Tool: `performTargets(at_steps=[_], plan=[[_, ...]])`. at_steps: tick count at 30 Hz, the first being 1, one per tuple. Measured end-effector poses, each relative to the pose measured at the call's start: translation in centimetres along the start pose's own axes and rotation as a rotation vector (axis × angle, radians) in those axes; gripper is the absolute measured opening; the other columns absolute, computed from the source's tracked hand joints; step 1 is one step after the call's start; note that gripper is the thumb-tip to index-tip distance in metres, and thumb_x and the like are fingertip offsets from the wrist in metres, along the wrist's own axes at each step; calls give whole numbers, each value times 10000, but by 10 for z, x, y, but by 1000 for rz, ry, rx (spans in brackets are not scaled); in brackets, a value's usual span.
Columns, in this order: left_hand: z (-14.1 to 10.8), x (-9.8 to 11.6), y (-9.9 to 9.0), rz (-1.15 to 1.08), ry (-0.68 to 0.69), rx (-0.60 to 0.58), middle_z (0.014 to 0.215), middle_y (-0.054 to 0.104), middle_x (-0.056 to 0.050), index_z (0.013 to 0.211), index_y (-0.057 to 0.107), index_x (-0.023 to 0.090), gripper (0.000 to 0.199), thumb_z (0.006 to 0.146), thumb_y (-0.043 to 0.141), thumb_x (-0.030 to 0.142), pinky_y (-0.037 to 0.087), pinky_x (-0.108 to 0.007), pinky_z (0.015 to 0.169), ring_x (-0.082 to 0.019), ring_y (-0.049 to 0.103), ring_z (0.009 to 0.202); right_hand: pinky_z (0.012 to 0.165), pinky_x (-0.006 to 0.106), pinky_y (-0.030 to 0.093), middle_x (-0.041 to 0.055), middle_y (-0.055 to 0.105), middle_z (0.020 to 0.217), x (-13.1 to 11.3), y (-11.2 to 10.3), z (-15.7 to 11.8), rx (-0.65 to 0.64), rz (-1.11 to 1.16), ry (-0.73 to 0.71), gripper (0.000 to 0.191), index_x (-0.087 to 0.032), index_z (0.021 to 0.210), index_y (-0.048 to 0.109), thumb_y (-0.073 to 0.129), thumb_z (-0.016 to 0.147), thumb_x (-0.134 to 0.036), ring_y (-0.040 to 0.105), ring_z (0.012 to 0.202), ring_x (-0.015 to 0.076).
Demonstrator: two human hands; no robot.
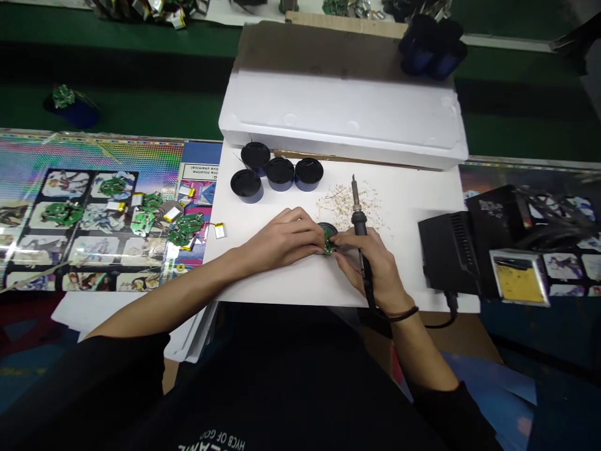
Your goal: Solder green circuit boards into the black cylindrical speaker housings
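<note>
A small green circuit board point(328, 243) sits at a dark round cup, mostly hidden between my hands over the white board. My left hand point(292, 239) reaches in from the left, its fingers pressed together at the board's edge. On the other side, my right hand point(375, 260) has a soldering iron point(359, 219) lodged in it, tip pointing away from me. The thumb and forefinger of that hand also touch the circuit board. Several dark blue cups point(280, 173) stand just beyond my left hand, thin wires rising from some.
Brownish scraps point(347, 203) lie scattered past the soldering iron. A white foam block point(342, 113) spans the back, with blue cups point(429, 50) at its far right. Circuit boards with batteries point(185, 228) lie left. At right are a black soldering station point(448, 250) and a yellow sponge tray point(520, 280).
</note>
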State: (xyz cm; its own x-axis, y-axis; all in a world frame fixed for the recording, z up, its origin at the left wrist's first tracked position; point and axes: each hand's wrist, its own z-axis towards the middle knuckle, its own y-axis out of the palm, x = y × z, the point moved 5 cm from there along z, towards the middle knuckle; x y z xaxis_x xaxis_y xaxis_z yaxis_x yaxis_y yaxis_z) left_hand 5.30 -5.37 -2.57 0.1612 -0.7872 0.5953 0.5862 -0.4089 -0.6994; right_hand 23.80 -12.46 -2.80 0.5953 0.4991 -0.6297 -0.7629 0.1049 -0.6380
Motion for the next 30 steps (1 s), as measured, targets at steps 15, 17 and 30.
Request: performTargets(at_steps=[15,17,30], plan=[[4,11,0,195,49,-99,1168,779,-76,1115,724,206,196,1108,538,265,435,-352,860,-219,613,1022,512,311,546,27,770,840,-5,-57,-52,491,366,369,170,-221,1078,774,765,920,-281,710,595,180],[5,13,-1,207,52,-98,1166,781,-79,1111,721,200,195,1108,536,262,436,-356,846,-221,614,1015,417,275,521,24,783,819,-8,-61,-64,470,227,373,131,-230,1022,792,790,891,-235,683,505,161],[6,12,-1,210,46,-102,1146,781,-74,1095,717,217,185,1107,543,277,433,-361,839,-218,615,999,435,260,591,33,813,833,-14,-48,-55,293,52,284,106,-243,975,787,767,872,-233,744,563,183]])
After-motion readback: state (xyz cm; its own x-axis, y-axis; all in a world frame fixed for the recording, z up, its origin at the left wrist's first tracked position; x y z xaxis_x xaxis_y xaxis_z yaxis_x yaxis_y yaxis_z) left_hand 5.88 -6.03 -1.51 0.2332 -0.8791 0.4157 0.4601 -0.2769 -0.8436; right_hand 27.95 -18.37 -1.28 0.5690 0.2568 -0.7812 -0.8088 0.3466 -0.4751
